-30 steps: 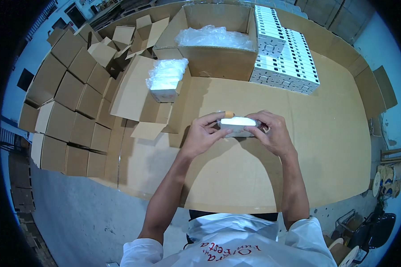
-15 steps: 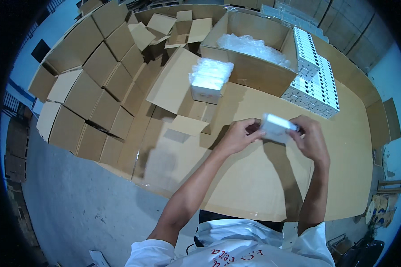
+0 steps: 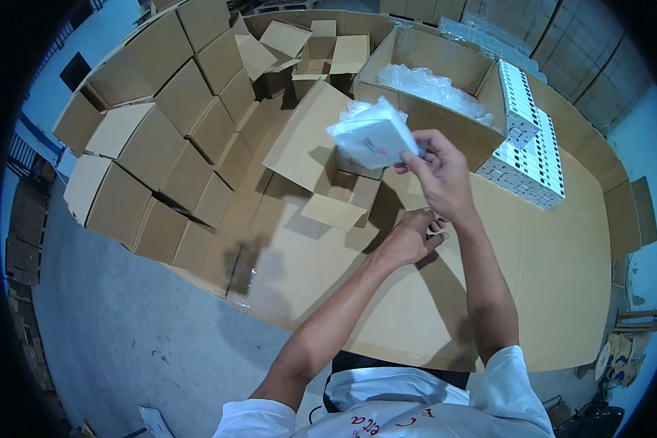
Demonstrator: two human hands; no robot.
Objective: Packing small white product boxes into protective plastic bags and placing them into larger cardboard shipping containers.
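Observation:
My right hand point(image 3: 438, 174) holds a small white wrapped packet point(image 3: 373, 136) by its right edge, lifted above a small open cardboard box point(image 3: 343, 186) that has more white packets inside. My left hand point(image 3: 415, 237) rests lower, just under my right wrist, on the cardboard-covered table point(image 3: 547, 292), fingers curled with nothing visible in them.
A large open carton point(image 3: 423, 73) with clear plastic inside stands behind the small box. White printed cartons point(image 3: 529, 146) are stacked to its right. Several closed brown boxes point(image 3: 160, 139) are packed along the left. Grey concrete floor point(image 3: 124, 343) lies below the table's left edge.
Both hands held the white packet before; now my left hand has let go and dropped to the table, while my right hand has carried the packet left toward the small open box.

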